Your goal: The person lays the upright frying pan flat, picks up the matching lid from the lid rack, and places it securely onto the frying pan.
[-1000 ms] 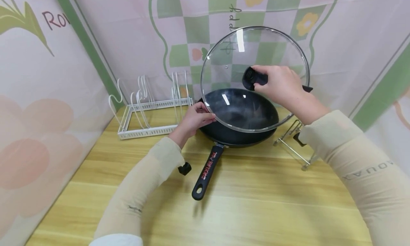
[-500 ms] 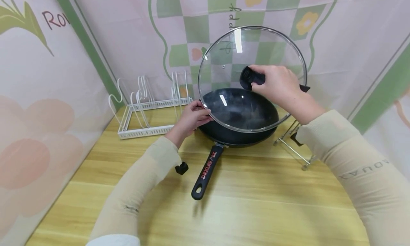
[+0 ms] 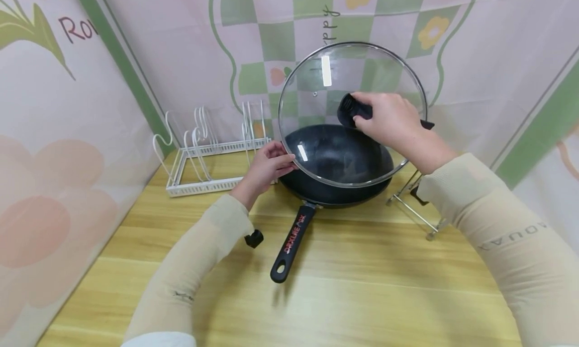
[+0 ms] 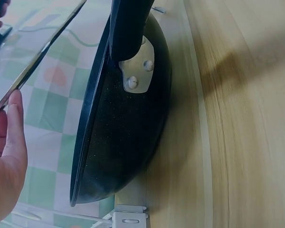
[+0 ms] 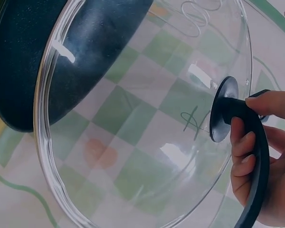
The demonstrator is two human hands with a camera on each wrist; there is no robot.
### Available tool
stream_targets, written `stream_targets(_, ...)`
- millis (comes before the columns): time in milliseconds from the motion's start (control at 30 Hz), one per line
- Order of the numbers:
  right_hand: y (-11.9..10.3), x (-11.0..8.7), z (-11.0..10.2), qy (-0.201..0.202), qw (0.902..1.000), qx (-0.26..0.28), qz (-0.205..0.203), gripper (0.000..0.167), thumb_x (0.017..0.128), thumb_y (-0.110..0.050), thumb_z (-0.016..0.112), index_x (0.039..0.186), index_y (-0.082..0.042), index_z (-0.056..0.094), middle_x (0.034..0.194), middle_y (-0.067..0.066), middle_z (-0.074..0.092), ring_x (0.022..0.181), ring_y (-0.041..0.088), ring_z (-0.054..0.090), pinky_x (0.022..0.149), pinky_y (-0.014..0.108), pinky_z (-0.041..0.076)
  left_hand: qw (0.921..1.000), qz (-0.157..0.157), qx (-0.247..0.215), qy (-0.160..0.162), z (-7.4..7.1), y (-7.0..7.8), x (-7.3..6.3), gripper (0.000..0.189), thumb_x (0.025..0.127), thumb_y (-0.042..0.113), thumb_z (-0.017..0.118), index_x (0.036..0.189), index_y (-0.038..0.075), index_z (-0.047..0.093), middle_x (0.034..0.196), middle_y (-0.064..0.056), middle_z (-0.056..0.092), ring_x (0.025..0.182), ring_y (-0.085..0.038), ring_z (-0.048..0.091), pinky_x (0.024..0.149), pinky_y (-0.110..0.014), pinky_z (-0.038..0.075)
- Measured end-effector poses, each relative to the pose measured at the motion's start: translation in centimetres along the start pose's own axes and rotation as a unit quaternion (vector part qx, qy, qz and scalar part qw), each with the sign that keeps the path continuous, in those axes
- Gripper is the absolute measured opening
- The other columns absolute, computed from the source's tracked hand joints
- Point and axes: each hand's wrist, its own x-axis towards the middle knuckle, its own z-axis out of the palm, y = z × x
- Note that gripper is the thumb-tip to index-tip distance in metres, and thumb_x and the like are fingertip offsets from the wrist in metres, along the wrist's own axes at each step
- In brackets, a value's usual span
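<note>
A clear glass lid with a metal rim is tilted up over a black wok. My right hand grips the lid's black handle, fingers curled round it in the right wrist view. With thumb and fingers my left hand pinches the rim at its lower left; the left wrist view shows the lid rim between them. The lid's lower edge overlaps the wok's mouth in the head view, while in the left wrist view a gap shows between rim and wok. The wok's long handle points toward me.
A white wire rack stands at the left behind my left hand. To the right, a metal wire stand is partly covered by my right sleeve. All rest on a wooden table, with a patterned cloth behind.
The lid has shifted slightly left, its top edge a little lower, with both hands moving along. The wok and rack stay in place.
</note>
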Motion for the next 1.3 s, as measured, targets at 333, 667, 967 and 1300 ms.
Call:
stream_targets(333,-0.2,0.0,0.7,0.002,0.9987,-0.037,-0.036,0.055,0.106,-0.022,0.055,0.157,-0.009,0.04,0.153,0.024,0.046,0.125,0.053,0.052,0.077,0.066,0.048,0.9999,0.006,-0.002,-0.008,-0.6,0.1,-0.2,0.02,0.095,-0.011,0.062,0.091,0.007,0.054,0.08,-0.005,0.064,0.068,-0.016,0.07,0.066,-0.025,0.059)
stream_targets(667,0.0,-0.1,2.0,0.009,0.9974,-0.043,-0.057,0.053,0.106,-0.018,0.054,0.155,-0.002,0.041,0.143,0.028,0.052,0.127,0.049,0.051,0.095,0.066,0.045,1.0,0.003,0.004,-0.004,-0.8,-0.2,-0.5,0.02,0.095,-0.012,0.062,0.091,0.006,0.055,0.081,-0.005,0.065,0.068,-0.016,0.07,0.066,-0.025,0.059)
stream_targets(967,-0.2,0.1,2.2,0.006,0.9971,-0.049,-0.058,0.052,0.107,-0.018,0.054,0.154,-0.001,0.042,0.121,0.028,0.059,0.109,0.047,0.057,0.085,0.06,0.048,1.0,0.005,0.002,0.005,-0.9,-0.2,-0.8,0.02,0.095,-0.012,0.062,0.092,0.006,0.054,0.082,-0.006,0.064,0.067,-0.017,0.07,0.066,-0.025,0.06)
stream_targets(1300,-0.5,0.5,2.8,0.038,0.994,-0.051,-0.09,0.048,0.105,-0.013,0.056,0.149,0.004,0.048,0.103,0.028,0.06,0.096,0.044,0.057,0.086,0.057,0.047,0.9996,-0.007,-0.011,0.025,-1.1,-0.1,-1.0,0.021,0.095,-0.012,0.062,0.092,0.007,0.055,0.084,-0.006,0.064,0.066,-0.017,0.07,0.064,-0.024,0.059)
